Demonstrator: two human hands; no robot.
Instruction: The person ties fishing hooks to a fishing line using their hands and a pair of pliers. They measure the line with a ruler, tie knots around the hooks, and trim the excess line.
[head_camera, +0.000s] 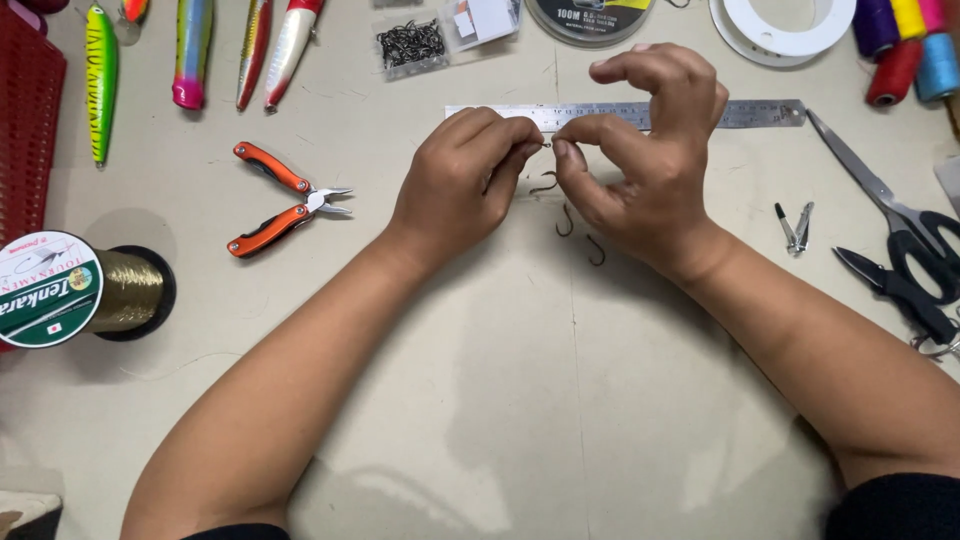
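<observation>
Beige desk (520, 400), creased, strewn with tackle: steel ruler (760, 113), orange pliers (275, 200), loose hooks (580, 235). One small hook (546, 146) is pinched between left hand (460, 180) and right hand (645, 160).

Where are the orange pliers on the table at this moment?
In the head view, the orange pliers lie open on the table, left of the left hand, below the fishing lures and right of the line spool.

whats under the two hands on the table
Three loose fish hooks lie on the table below the left hand and right hand. The steel ruler runs behind them, its middle covered.
</observation>
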